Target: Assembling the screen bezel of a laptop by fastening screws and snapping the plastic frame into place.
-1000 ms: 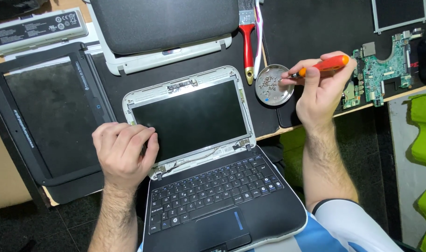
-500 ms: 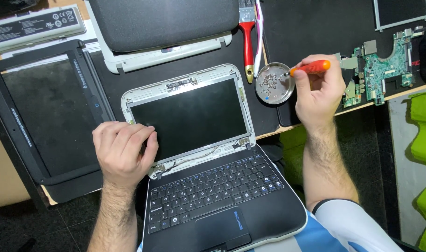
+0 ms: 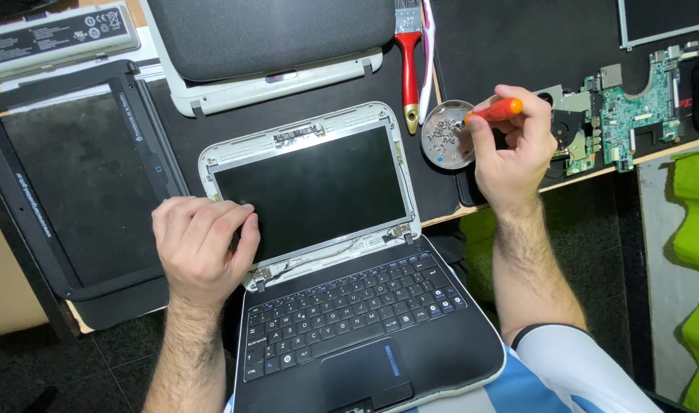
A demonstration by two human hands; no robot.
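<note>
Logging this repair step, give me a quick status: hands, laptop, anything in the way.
Left hand flat on laptop screen edge. Right hand holds orange screwdriver, tip over screw dish. Red brush beside dish, not blocking.

A small laptop [image 3: 342,275] lies open flat, its dark screen bared of its bezel in a white lid frame, black keyboard nearest the person. An orange-handled screwdriver [image 3: 493,112] points its tip into a round metal dish [image 3: 443,134] of small screws just right of the lid.
</note>
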